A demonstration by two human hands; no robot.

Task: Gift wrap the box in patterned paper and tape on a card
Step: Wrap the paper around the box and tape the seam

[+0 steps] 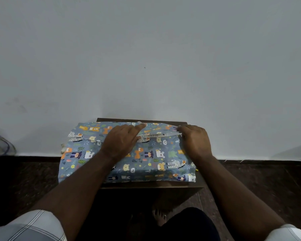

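Both hands lie on the patterned paper (146,153) that covers the box on the small table (151,185). The left hand (122,140) presses flat with straight fingers; the right hand (195,138) seems to pinch the folded seam between them. The paper looks thin, light and easily creased, best held by that edge.

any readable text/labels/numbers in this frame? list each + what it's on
"R": one dark letter on the white strip along the wrapping paper seam, between the left hand and right hand. The fainter print beside it on that strip is too small and blurred to read.
The animal pattern on the paper shows no legible words.
Nothing else carries text.
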